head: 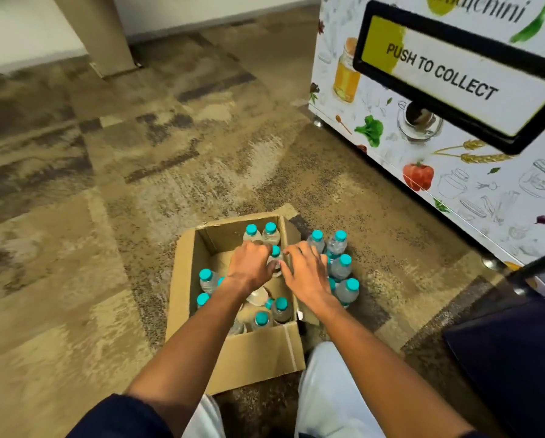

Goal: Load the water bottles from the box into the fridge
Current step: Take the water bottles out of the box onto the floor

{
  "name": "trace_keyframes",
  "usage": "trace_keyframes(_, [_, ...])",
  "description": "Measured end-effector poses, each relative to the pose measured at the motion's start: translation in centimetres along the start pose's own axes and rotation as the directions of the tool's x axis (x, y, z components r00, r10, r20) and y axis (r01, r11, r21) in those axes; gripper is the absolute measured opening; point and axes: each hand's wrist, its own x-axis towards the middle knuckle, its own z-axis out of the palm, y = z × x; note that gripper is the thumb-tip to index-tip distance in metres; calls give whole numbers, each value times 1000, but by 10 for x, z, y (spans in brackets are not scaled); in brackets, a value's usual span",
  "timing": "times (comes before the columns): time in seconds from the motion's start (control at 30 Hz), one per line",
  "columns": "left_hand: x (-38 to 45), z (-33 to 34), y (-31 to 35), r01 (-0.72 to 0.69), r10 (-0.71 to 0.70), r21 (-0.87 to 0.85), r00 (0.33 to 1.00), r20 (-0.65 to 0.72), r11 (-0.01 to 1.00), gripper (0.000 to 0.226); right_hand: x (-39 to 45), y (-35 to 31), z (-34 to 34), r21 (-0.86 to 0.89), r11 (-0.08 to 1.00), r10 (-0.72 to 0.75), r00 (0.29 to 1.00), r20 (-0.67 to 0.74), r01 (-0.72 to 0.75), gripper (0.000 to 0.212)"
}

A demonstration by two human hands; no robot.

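An open cardboard box (pixel 249 352) stands on the carpet in front of me, with several clear water bottles (pixel 280 309) with teal caps upright inside it. My left hand (pixel 249 267) reaches into the box, and its fingers curl round one bottle (pixel 276 256) near the box's middle. Beside it, my right hand (pixel 306 273) hovers over the box's right wall with its fingers spread and loosely bent. Its thumb is close to the same bottle. Several more bottles (pixel 342 267) stand on the carpet just right of the box.
A white cabinet (pixel 454 191) printed with food drawings stands at the right, with a black-framed flap (pixel 454 74) reading "PUSH TO COLLECT". A dark panel (pixel 517 358) fills the lower right. My knees in white trousers (pixel 331 390) are behind the box. Patterned carpet (pixel 138 184) stretches left.
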Motion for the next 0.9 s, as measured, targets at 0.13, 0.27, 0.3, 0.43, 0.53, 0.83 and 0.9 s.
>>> trace_keyframes(0.13, [-16, 0, -43, 96, -98, 52, 994, 49, 994, 37, 3, -36, 17, -7, 999, -49, 997, 54, 49, 31])
trace_keyframes(0.27, [-29, 6, -80, 157, -171, 123, 979, 113, 980, 35, 4, -64, 38, 37, 996, -88, 989, 123, 84, 31])
trace_keyframes(0.3, [-30, 8, -88, 164, -182, 143, 976, 119, 976, 34, 4, -69, 44, 43, 995, -93, 985, 142, 88, 31])
trace_keyframes(0.43, [-34, 17, -110, 185, -226, 232, 961, 161, 955, 37, 7, -85, 66, 50, 993, -111, 969, 221, 103, 36])
trace_keyframes(0.53, [-31, 25, -122, 177, -232, 270, 955, 186, 946, 34, 10, -92, 84, 25, 994, -109, 952, 286, 106, 42])
trace_keyframes(0.83, [-23, 35, -131, 180, -242, 303, 953, 182, 936, 29, 18, -102, 109, 11, 994, -103, 927, 360, 106, 47])
trace_keyframes(0.9, [-25, 35, -132, 180, -235, 284, 957, 173, 942, 30, 18, -102, 109, 31, 994, -106, 925, 364, 102, 47])
